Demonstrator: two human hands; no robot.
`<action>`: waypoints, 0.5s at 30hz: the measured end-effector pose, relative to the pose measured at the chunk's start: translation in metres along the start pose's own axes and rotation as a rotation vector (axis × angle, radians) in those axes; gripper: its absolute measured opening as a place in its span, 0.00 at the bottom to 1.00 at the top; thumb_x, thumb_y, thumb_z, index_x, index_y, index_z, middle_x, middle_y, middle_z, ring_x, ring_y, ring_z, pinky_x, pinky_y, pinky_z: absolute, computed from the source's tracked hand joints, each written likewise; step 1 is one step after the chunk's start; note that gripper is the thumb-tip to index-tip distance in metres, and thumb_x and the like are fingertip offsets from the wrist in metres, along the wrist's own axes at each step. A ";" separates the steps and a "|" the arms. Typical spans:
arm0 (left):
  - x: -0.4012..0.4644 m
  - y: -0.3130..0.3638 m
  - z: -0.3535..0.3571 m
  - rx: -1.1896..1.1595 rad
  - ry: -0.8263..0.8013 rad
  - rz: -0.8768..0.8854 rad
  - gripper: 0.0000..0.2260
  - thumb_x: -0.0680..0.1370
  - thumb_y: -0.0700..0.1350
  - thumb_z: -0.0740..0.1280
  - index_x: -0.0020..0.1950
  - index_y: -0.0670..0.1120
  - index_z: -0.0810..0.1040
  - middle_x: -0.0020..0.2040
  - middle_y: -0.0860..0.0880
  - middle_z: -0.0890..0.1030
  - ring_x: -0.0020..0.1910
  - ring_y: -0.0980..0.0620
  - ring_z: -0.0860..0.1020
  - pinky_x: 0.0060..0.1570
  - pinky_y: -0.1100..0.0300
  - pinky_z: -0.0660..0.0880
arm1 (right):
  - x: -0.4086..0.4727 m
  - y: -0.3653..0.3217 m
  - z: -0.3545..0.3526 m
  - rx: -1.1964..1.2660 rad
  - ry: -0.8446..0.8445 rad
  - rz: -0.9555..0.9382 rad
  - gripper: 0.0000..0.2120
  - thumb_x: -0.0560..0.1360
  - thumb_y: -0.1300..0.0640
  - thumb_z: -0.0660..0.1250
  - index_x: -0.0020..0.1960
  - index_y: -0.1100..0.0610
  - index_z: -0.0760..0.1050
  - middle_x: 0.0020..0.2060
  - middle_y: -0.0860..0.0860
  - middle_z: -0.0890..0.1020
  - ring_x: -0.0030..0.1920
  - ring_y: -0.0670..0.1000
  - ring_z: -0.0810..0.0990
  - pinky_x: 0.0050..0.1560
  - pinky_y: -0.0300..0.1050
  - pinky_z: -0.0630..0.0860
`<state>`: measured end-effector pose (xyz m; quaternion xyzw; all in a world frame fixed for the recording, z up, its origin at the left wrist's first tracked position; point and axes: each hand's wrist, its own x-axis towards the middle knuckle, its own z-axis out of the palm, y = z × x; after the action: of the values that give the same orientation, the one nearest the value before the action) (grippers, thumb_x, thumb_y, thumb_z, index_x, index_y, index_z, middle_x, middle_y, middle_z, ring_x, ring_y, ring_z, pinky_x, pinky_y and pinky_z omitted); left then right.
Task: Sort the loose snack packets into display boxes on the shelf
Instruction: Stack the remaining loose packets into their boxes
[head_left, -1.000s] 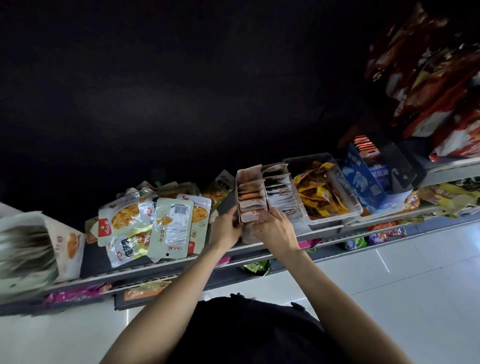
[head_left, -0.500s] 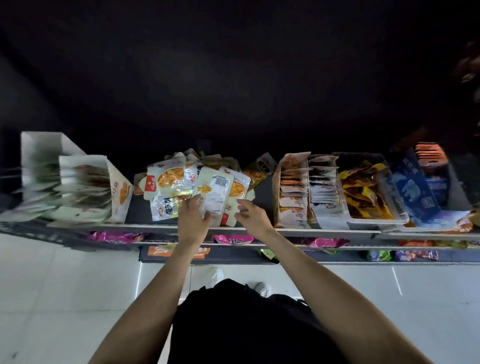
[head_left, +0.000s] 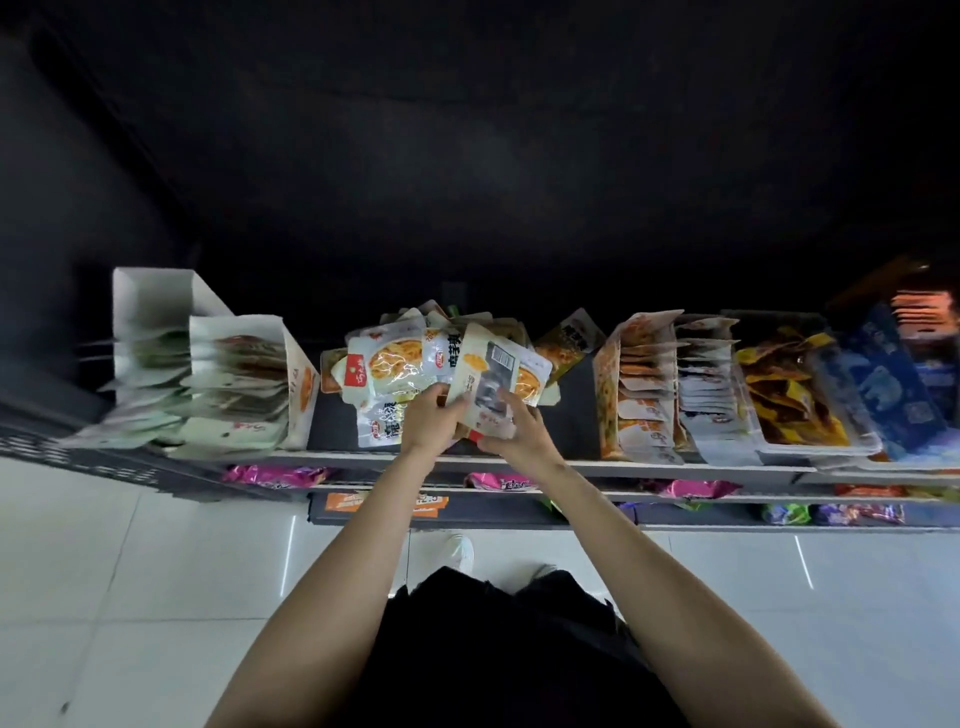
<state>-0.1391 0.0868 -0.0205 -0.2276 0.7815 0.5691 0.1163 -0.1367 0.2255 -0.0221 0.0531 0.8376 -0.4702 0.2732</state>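
Right hand (head_left: 511, 431) and left hand (head_left: 431, 421) are clamped on one packet (head_left: 491, 384), pile (head_left: 395, 364) directly behind, boxes (head_left: 639, 384) rightward.

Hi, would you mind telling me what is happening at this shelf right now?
A person is sorting snack packets on a shop shelf. Both hands are in the loose pile at the middle: the left hand grips packets there, and the right hand holds a pale packet with a barcode. Display boxes stand on either side, a white box to the left and an orange box to the right, both already holding rows of packets.
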 end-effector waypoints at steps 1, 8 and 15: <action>-0.006 0.010 -0.004 -0.109 -0.010 -0.017 0.05 0.78 0.44 0.66 0.48 0.42 0.75 0.42 0.48 0.79 0.36 0.52 0.79 0.31 0.67 0.73 | -0.012 0.000 -0.003 -0.107 -0.004 -0.065 0.38 0.70 0.56 0.73 0.75 0.49 0.58 0.72 0.54 0.58 0.71 0.57 0.58 0.69 0.51 0.60; -0.061 0.043 -0.023 -0.190 -0.162 0.151 0.07 0.79 0.48 0.64 0.44 0.47 0.77 0.39 0.53 0.79 0.40 0.57 0.80 0.42 0.60 0.75 | -0.055 -0.018 -0.028 -0.739 0.744 -0.776 0.06 0.74 0.60 0.67 0.49 0.58 0.81 0.33 0.50 0.81 0.28 0.48 0.77 0.26 0.36 0.70; -0.101 0.011 -0.081 -0.134 0.159 0.190 0.11 0.78 0.48 0.66 0.59 0.50 0.77 0.56 0.56 0.79 0.54 0.62 0.76 0.53 0.67 0.71 | -0.082 -0.037 -0.047 0.417 0.313 -0.170 0.03 0.76 0.61 0.67 0.49 0.57 0.79 0.42 0.44 0.82 0.40 0.38 0.81 0.36 0.27 0.73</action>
<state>-0.0508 0.0354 0.0599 -0.2042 0.7666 0.6086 -0.0157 -0.0997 0.2571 0.0672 0.1099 0.7563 -0.6396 0.0830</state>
